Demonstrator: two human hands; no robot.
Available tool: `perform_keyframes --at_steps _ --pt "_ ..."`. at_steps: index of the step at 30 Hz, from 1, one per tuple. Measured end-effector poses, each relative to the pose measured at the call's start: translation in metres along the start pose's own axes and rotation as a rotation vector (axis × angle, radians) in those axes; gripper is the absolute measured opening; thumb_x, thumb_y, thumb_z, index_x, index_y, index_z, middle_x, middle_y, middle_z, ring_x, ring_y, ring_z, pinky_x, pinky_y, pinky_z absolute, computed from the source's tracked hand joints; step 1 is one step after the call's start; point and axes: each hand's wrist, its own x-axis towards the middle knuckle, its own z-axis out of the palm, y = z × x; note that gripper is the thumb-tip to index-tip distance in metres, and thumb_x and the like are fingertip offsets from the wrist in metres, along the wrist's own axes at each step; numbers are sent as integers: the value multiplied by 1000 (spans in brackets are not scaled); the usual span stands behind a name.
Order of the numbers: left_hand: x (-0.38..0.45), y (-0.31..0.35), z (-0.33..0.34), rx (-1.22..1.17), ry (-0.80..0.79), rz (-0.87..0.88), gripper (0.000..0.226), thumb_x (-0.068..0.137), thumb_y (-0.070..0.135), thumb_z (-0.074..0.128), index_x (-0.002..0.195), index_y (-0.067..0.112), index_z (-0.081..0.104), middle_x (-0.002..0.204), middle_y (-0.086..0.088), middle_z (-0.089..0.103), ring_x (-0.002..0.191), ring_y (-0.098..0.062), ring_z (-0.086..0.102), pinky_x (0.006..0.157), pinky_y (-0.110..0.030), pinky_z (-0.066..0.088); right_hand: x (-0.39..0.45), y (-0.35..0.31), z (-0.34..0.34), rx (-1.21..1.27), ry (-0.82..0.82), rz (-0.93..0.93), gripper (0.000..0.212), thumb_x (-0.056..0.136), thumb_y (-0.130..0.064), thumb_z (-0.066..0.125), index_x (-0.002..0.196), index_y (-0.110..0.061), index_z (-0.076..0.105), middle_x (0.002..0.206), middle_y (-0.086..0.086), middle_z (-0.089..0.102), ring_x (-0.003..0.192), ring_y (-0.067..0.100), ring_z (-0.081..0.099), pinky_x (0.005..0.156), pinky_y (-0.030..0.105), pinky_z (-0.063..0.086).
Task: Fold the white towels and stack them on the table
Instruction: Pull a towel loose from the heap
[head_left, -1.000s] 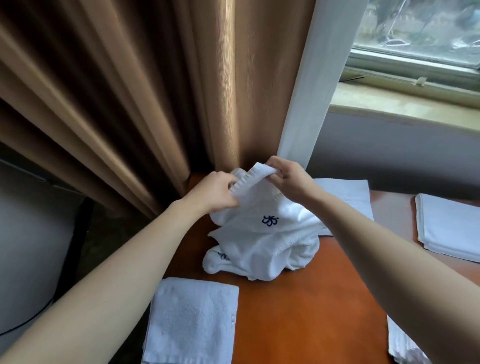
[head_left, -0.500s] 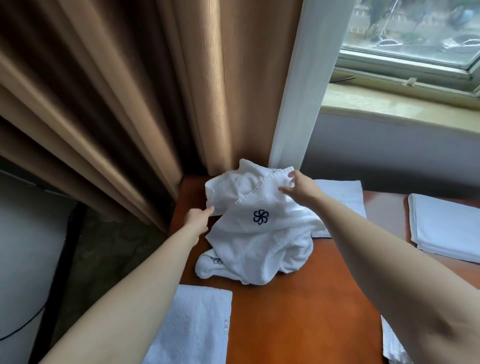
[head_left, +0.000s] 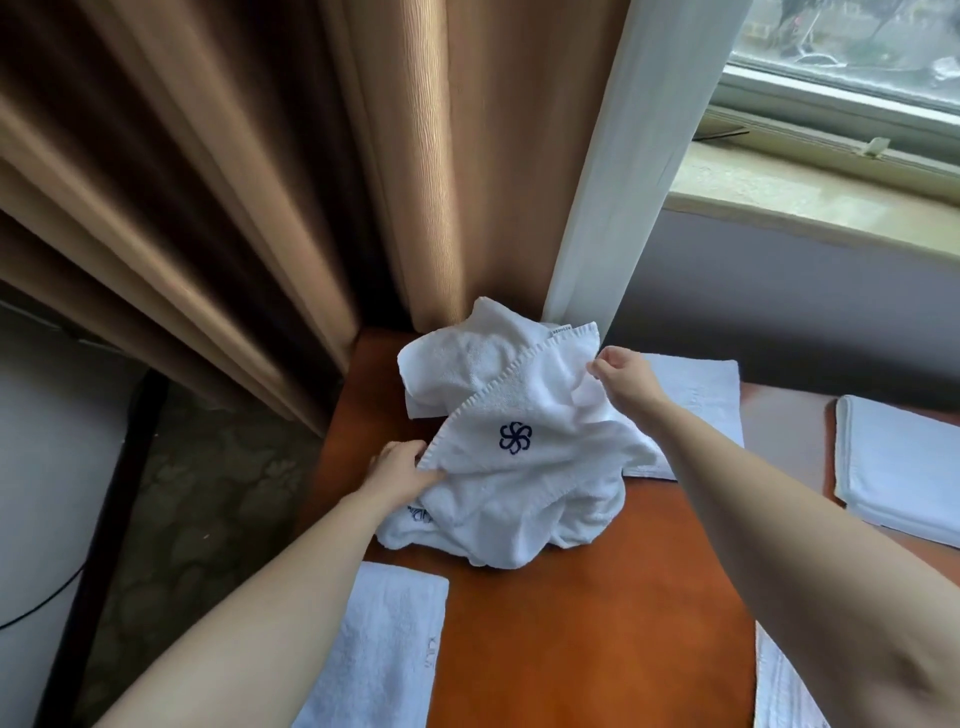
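Note:
A crumpled pile of white towels (head_left: 511, 478) with a dark blue flower logo lies at the back left of the orange-brown table (head_left: 587, 623). My left hand (head_left: 402, 473) pinches the stitched lower left corner of the top towel. At the pile's upper right, my right hand (head_left: 621, 376) grips the same towel's edge with curled fingers. Folded white towels lie around the pile: one at the front left (head_left: 382, 649), one behind my right arm (head_left: 701, 395), one at the right (head_left: 904, 467).
Tan curtains (head_left: 249, 182) and a white sheer curtain (head_left: 618, 171) hang right behind the table. A window sill (head_left: 810, 192) runs along the back right. Another white towel (head_left: 779, 691) shows at the bottom right, under my right arm. Carpeted floor lies to the left.
My hands have spread apart along the towel's edge. The left hand slid down to the lower left corner; the right stays at the upper right. The towel face with the logo has opened out.

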Motion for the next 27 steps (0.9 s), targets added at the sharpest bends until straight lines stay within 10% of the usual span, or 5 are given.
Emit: perform_keyframes --at_steps 6,13,16,22,27 --pt "-8 -3 -20 -288 -83 -2 22 81 27 79 88 17 61 70 6 64 62 -13 59 50 -29 48 3 -9 -3 45 -266 23 65 81 -30 83 133 -16 45 126 0 58 111 16 60 96 34 49" --pt "-15 10 -57 -421 -65 -120 18 85 23 63 71 12 58 72 -5 56 71 -21 51 68 -36 39 1 -22 -5 -374 38 -291 32 90 -24 65 62 -20 51 86 9 56 94 31 50 76 41 44" --pt "-14 17 -80 -879 6 -140 41 83 28 61 113 1 70 113 -20 71 107 -35 64 101 -46 46 1 -27 -19 -360 178 -443 33 95 -22 64 67 -5 58 85 14 59 89 34 53 74 42 44" --pt "-9 25 -80 -1703 94 0 60 88 57 65 131 15 67 134 -12 66 122 -30 64 105 -45 48 16 -52 -28 151 271 -335 39 95 -40 58 69 -13 50 65 -2 45 60 6 40 56 28 32" --pt "-22 36 -2 -1178 -43 -296 63 84 68 66 124 20 68 112 -5 75 102 -18 68 95 -37 53 18 -4 -25 64 -186 2 55 80 -61 75 97 -9 75 94 4 75 81 14 68 72 28 50"
